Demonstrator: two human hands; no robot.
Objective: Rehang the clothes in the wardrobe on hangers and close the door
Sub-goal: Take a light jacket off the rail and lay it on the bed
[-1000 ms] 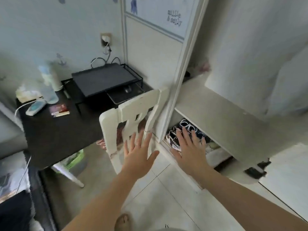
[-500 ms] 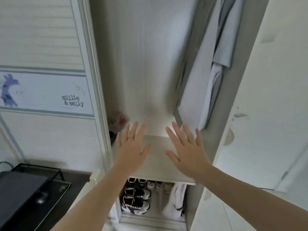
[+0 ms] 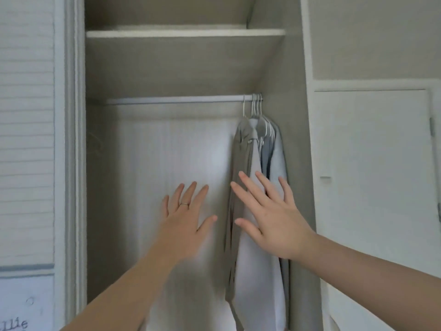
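Observation:
The wardrobe stands open before me. A metal rail (image 3: 176,100) runs across it, with several white hangers (image 3: 255,108) bunched at its right end. Shirts (image 3: 255,271) in grey, white and pale blue hang from them against the right wall. My left hand (image 3: 186,223) is raised with fingers spread, in front of the wardrobe's pale back panel, holding nothing. My right hand (image 3: 272,216) is also spread flat, in front of the hanging shirts; whether it touches them I cannot tell.
A shelf (image 3: 186,33) crosses the wardrobe above the rail. The open white door (image 3: 372,175) with a small handle (image 3: 325,178) stands at the right. A slatted white panel (image 3: 26,139) and the wardrobe frame (image 3: 74,163) are at the left.
My view has swung up from the floor, chair and shoes to the rail and hanging shirts. Both hands stayed spread and rose with it.

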